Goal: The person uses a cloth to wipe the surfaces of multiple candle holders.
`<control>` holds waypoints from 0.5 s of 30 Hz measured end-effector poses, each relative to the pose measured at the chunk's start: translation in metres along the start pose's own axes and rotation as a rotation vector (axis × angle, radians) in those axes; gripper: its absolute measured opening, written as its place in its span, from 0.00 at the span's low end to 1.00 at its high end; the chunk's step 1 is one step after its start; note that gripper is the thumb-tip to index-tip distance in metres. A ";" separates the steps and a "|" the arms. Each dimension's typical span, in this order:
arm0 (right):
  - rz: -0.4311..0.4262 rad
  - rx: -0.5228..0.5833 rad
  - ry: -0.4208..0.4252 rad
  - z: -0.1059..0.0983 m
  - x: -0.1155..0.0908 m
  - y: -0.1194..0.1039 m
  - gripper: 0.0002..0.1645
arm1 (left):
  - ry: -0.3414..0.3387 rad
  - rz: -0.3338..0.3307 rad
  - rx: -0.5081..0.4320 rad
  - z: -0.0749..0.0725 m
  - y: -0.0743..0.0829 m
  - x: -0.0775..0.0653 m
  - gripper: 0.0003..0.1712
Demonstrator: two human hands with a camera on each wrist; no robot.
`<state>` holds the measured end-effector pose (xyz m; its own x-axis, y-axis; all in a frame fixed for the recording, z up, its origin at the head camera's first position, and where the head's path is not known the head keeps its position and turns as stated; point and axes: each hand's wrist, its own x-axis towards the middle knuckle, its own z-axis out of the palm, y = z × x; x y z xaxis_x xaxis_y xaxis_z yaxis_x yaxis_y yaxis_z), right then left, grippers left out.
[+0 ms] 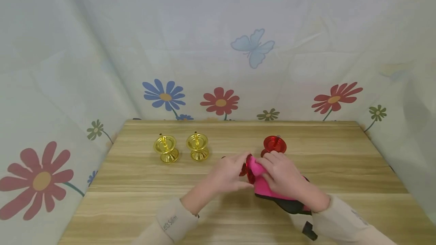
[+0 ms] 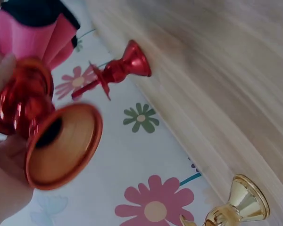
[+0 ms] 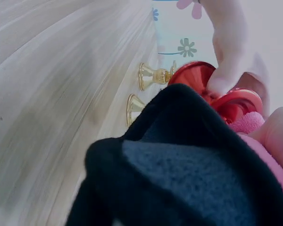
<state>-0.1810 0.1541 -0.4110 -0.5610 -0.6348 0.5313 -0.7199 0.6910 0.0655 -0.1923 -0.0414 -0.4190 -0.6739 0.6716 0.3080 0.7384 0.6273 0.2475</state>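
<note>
My left hand [image 1: 225, 173] grips a shiny red candle holder [image 2: 26, 106] by its stem, tilted on its side above the table. Its hollow round base [image 2: 66, 146] faces the left wrist camera. My right hand [image 1: 282, 173] pinches a pink and black cloth [image 1: 263, 188] and presses a pink fold of it against the holder's dish [image 1: 251, 169]. Loose cloth hangs below the right hand, with a dark fleecy side [image 3: 188, 179] filling much of the right wrist view. A second red candle holder [image 1: 275, 144] stands upright just behind the right hand, partly hidden by it.
Two gold candle holders, one further left [image 1: 165, 148] and one nearer the middle [image 1: 198, 146], stand upright on the wood-grain table [image 1: 136, 199]. Behind the table's far edge hangs a pale curtain [image 1: 190, 48] printed with flowers and a butterfly.
</note>
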 end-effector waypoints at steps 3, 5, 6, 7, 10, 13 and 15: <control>0.043 0.012 -0.003 0.002 0.000 0.000 0.20 | 0.120 0.027 0.165 0.006 0.004 -0.003 0.47; 0.043 0.015 0.003 0.003 0.000 0.000 0.19 | 0.099 0.002 0.148 0.006 0.005 -0.005 0.50; 0.036 0.016 0.008 0.003 0.000 0.001 0.19 | 0.064 -0.024 0.102 0.005 0.005 -0.005 0.51; 0.022 0.016 0.016 0.003 -0.001 0.001 0.19 | 0.014 -0.050 0.034 0.002 0.005 -0.005 0.53; -0.043 0.017 0.040 0.003 0.000 0.002 0.19 | -0.135 -0.123 -0.167 -0.008 0.001 -0.001 0.55; -0.117 0.017 0.064 0.003 0.001 0.003 0.16 | -0.253 -0.148 -0.275 -0.016 -0.006 0.004 0.54; -0.147 0.018 0.074 0.004 0.001 0.003 0.14 | -0.298 -0.151 -0.293 -0.019 -0.009 0.006 0.52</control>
<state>-0.1857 0.1542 -0.4134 -0.4177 -0.7009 0.5781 -0.7995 0.5859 0.1326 -0.2024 -0.0507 -0.4023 -0.7214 0.6922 -0.0191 0.5787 0.6178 0.5323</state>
